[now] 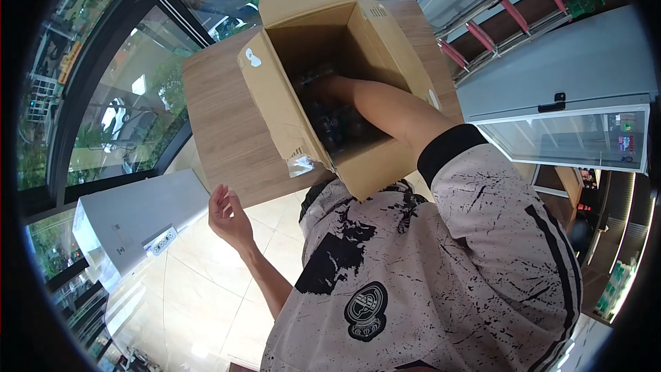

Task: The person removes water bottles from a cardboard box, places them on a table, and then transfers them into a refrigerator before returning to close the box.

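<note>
My right arm reaches down into an open cardboard box (265, 96). Deep in its shadow, my right hand (325, 87) is among several dark, clear, shiny items (337, 124) at the bottom. Its fingers are hidden by the dimness, and I cannot tell what they hold. Off the near left edge of the wooden table (227, 124), my left hand (231, 219) hangs in the air with loosely bent fingers apart and nothing in it. The box flaps are folded outward, and a torn piece of clear tape (301, 164) clings to the near left one.
Large windows (131, 83) rise behind and left of the table. On the floor at the left stands a white cabinet-like box (144, 217). To the right are a glass-door fridge (571, 138) and a ladder with red rungs (509, 10). Pale tiles (200, 289) cover the floor.
</note>
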### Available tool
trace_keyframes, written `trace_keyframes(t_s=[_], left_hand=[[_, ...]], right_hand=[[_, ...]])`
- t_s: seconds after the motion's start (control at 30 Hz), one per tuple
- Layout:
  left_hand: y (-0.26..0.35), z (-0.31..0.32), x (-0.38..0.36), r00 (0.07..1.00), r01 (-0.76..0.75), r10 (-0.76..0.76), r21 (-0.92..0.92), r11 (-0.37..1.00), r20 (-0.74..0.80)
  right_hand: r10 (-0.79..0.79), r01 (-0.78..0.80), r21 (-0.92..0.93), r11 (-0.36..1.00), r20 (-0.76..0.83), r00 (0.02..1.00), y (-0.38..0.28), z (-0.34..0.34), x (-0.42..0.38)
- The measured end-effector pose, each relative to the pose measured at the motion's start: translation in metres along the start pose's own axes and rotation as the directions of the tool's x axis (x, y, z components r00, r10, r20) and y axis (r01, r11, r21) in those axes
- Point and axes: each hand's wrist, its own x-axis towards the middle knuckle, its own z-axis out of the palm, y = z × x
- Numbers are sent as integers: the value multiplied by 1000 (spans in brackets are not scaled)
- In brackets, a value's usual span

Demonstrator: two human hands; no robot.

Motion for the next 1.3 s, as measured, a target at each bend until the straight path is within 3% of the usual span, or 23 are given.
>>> trace_keyframes(t_s=[0.1,0.27,0.4,0.47,0.5,0.57,0.67,0.7,0.73,0.8,0.87,0.93,1.0,1.07,1.13,1.17,1.2,1.27,1.3], left_hand=[[8,10,-1,999,-31,31,-10,999,29],[11,15,-1,996,-60,60,-2,998,62],[14,14,0,995,-54,54,3,999,86],[14,15,1,993,-64,63,12,998,97],[12,16,2,989,-73,72,6,997,127],[8,19,5,982,-86,85,-2,996,168],[7,27,3,959,-101,102,-17,995,264],[8,30,2,945,-114,112,-10,993,309],[9,34,2,929,-128,123,-9,992,348],[5,43,1,902,-128,124,-17,992,413],[8,51,1,845,-106,91,-2,994,527],[8,63,-7,799,-118,97,-2,993,594],[12,74,-17,747,-134,101,0,991,657],[23,82,-25,626,-221,209,-86,972,751],[41,83,-30,593,-291,214,-41,956,776],[48,84,-32,564,-357,217,-2,934,797],[40,90,-34,606,-331,263,-63,941,750],[35,93,-32,628,-400,331,-72,914,704],[31,95,-31,650,-454,391,-80,887,652]], right_hand=[[-59,65,-414,908,26,998,-32,-16,-33],[-79,79,-573,816,25,997,-54,-30,-56],[-30,8,-553,833,-31,999,-69,-37,-75],[125,-139,-223,965,-76,989,-61,-39,-64],[-62,84,-541,837,60,996,-58,-46,-59],[-182,300,-757,580,239,954,-63,-52,-54],[-35,346,-772,533,388,921,-137,-78,-117],[-94,222,-769,600,209,974,-148,-82,-133],[-136,104,-743,661,17,991,-160,-88,-151],[-387,201,-564,801,-232,892,-174,-103,-213],[-369,319,-186,929,-502,782,-168,-111,-264],[-306,345,-159,925,-850,429,-148,-104,-306],[-97,258,-78,963,-993,62,-105,-92,-329],[343,71,344,936,-939,23,-23,-67,-342],[630,103,699,708,-690,357,-46,-42,-364],[636,168,744,647,-647,420,-44,-25,-363],[632,229,783,579,-607,482,-48,-12,-359],[502,432,765,478,-642,580,-64,-1,-354],[493,470,744,475,-668,558,-64,3,-346]])
